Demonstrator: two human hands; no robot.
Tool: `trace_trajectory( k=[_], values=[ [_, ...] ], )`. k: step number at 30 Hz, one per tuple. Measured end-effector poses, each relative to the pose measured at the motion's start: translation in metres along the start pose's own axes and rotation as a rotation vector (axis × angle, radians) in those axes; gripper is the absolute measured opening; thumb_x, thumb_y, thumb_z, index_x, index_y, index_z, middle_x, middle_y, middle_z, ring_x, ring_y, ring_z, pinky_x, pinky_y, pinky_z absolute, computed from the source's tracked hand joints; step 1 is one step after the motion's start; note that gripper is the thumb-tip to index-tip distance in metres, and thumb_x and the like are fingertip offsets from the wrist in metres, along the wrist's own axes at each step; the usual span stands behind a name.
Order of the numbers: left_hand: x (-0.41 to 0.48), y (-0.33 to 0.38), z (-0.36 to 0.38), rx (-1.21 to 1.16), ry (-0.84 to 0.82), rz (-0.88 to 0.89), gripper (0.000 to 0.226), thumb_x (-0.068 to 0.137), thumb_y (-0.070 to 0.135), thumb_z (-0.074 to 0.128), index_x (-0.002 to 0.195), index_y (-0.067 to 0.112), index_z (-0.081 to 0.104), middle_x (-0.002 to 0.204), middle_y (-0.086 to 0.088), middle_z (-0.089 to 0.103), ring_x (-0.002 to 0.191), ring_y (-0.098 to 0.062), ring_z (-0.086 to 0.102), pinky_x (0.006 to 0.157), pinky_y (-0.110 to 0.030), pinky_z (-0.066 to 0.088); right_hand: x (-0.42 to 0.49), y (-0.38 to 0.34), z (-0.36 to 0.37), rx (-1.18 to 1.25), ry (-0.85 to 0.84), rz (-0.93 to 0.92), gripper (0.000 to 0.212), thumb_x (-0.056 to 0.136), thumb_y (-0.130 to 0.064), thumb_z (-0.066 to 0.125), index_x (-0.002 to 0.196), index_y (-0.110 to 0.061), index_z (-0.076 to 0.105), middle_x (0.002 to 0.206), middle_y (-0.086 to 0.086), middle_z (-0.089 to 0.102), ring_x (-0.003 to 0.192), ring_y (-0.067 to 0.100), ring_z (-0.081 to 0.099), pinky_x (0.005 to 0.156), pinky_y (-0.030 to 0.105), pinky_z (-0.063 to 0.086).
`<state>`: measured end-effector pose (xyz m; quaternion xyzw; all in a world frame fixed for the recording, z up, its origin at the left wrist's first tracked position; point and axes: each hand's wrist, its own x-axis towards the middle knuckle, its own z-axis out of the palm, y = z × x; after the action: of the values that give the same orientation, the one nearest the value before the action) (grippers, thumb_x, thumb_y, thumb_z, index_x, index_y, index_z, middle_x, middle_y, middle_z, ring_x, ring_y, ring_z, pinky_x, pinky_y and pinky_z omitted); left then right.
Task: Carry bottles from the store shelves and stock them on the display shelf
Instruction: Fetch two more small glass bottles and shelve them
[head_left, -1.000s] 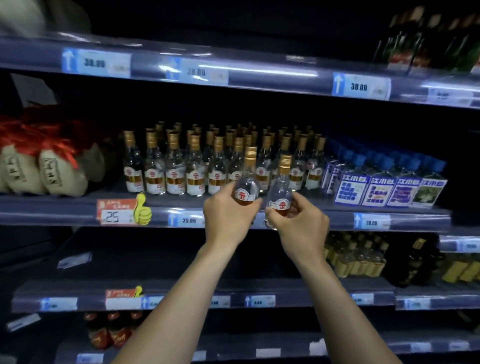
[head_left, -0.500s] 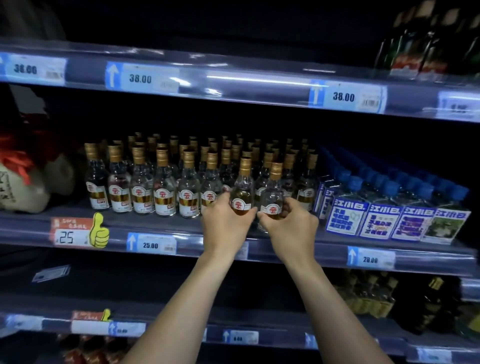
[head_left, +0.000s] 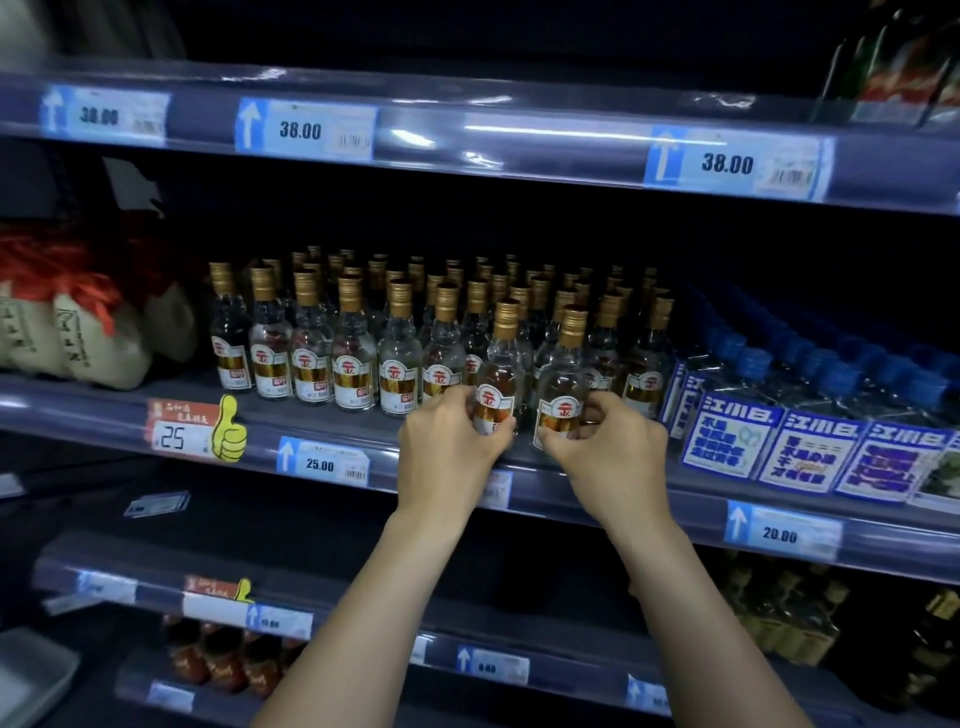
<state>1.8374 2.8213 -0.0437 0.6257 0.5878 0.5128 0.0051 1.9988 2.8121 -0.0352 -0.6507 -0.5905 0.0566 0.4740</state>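
Nearest the camera, two bare forearms reach up past the lower shelves to the front edge of the display shelf (head_left: 83, 413), and each hand has a bottle. The left hand (head_left: 447, 447) has its fingers curled round the lower body of the left bottle (head_left: 501, 364), covering part of the label. The right hand (head_left: 608, 452) holds the right bottle (head_left: 563, 374) low down between thumb and bent fingers, so neither hand is free or spread. Both bottles are upright and just beside each other at the shelf's front edge, a little ahead of the front row. Their bases are hidden by the fingers, so I cannot tell whether they already rest on the shelf. As a judgement, this pair is at the setting-down step — what is left is to seat them in line with the row, let go and fetch more. Behind them the gold-capped bottles (head_left: 353, 364) fill the shelf many rows deep, so most of the stocking here looks done, though how many remain to carry cannot be told. Along the front rail sit a 25.00 price tag (head_left: 322, 462) and a thumbs-up sign (head_left: 228, 428). Toward the right end stand blue-capped bottles (head_left: 779, 364), and toward the left end pale sacks with red ribbon (head_left: 78, 338). Farther up, the upper shelf (head_left: 519, 130) carries 38.00 tags.
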Motion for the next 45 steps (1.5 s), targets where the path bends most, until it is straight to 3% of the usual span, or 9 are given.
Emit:
trace_trajectory(
  k=[5,15,22,26,30,34,37,41,45],
  values=[
    [0.005,0.005,0.007,0.099,0.016,-0.002,0.042,0.077,0.049,0.085,0.091,0.01,0.075,0.081,-0.002,0.075,0.076,-0.019,0.07,0.067,-0.032,0.055,0.015,-0.007,0.01,-0.03,-0.045,-0.01,0.049,0.076,-0.039,0.09,0.111,-0.01,0.071,0.096,0.005,0.077,0.092,0.023,0.073,0.084,0.04,0.06],
    [0.006,0.006,0.016,0.153,0.094,-0.032,0.045,0.072,0.048,0.088,0.08,0.008,0.069,0.073,-0.005,0.07,0.068,-0.022,0.066,0.06,-0.038,0.054,0.02,-0.004,0.019,-0.114,-0.032,-0.037,0.057,0.076,-0.052,0.087,0.109,-0.009,0.071,0.099,0.01,0.074,0.094,0.031,0.069,0.07,0.034,0.054],
    [0.011,0.002,0.013,0.209,0.105,-0.042,0.04,0.076,0.044,0.087,0.081,0.008,0.07,0.074,-0.006,0.071,0.071,-0.024,0.066,0.06,-0.03,0.043,0.021,-0.01,0.024,-0.081,-0.082,0.01,0.054,0.077,-0.053,0.086,0.112,-0.014,0.071,0.101,0.009,0.073,0.098,0.035,0.069,0.071,0.043,0.061],
    [0.012,0.003,0.006,0.19,0.042,-0.073,0.046,0.078,0.049,0.084,0.095,0.008,0.073,0.086,-0.005,0.074,0.083,-0.021,0.068,0.073,-0.034,0.053,0.019,-0.011,0.019,-0.069,-0.096,-0.02,0.058,0.075,-0.052,0.087,0.113,-0.011,0.071,0.103,0.011,0.074,0.098,0.035,0.069,0.073,0.039,0.059],
    [-0.004,0.006,-0.022,0.076,0.082,-0.049,0.054,0.077,0.044,0.087,0.114,0.007,0.073,0.097,-0.005,0.075,0.089,-0.017,0.069,0.081,-0.033,0.058,0.006,-0.014,0.004,-0.074,-0.025,-0.114,0.055,0.078,-0.044,0.088,0.112,-0.005,0.069,0.1,0.014,0.071,0.093,0.033,0.066,0.071,0.033,0.046],
    [-0.05,-0.018,-0.076,0.052,0.129,-0.051,0.043,0.08,0.039,0.086,0.108,0.008,0.074,0.093,-0.002,0.074,0.084,-0.015,0.069,0.079,-0.031,0.059,-0.042,-0.027,-0.006,0.034,-0.001,-0.19,0.053,0.084,-0.025,0.084,0.13,-0.003,0.067,0.115,0.014,0.073,0.107,0.031,0.068,0.091,0.037,0.054],
    [-0.101,-0.05,-0.129,0.072,0.09,-0.107,0.035,0.081,0.032,0.086,0.105,0.01,0.076,0.093,0.0,0.075,0.083,-0.013,0.07,0.079,-0.034,0.059,-0.101,-0.05,0.008,0.097,-0.085,-0.229,0.049,0.088,-0.024,0.081,0.131,-0.003,0.068,0.122,0.013,0.072,0.112,0.029,0.068,0.099,0.041,0.054],
    [-0.18,-0.098,-0.213,0.063,0.076,-0.256,0.026,0.081,0.035,0.084,0.101,0.02,0.078,0.093,0.012,0.075,0.083,-0.005,0.069,0.08,-0.029,0.057,-0.205,-0.099,0.047,0.138,-0.325,-0.247,0.039,0.089,-0.027,0.079,0.122,-0.008,0.074,0.118,0.007,0.075,0.109,0.024,0.069,0.095,0.029,0.049],
    [-0.263,-0.143,-0.303,0.133,0.064,-0.41,0.024,0.08,0.032,0.084,0.101,0.025,0.076,0.093,0.01,0.075,0.084,-0.009,0.07,0.081,-0.032,0.057,-0.329,-0.152,0.088,0.211,-0.569,-0.225,0.024,0.085,-0.023,0.081,0.105,-0.009,0.079,0.101,0.008,0.079,0.097,0.026,0.072,0.085,0.03,0.048]
  ],
)
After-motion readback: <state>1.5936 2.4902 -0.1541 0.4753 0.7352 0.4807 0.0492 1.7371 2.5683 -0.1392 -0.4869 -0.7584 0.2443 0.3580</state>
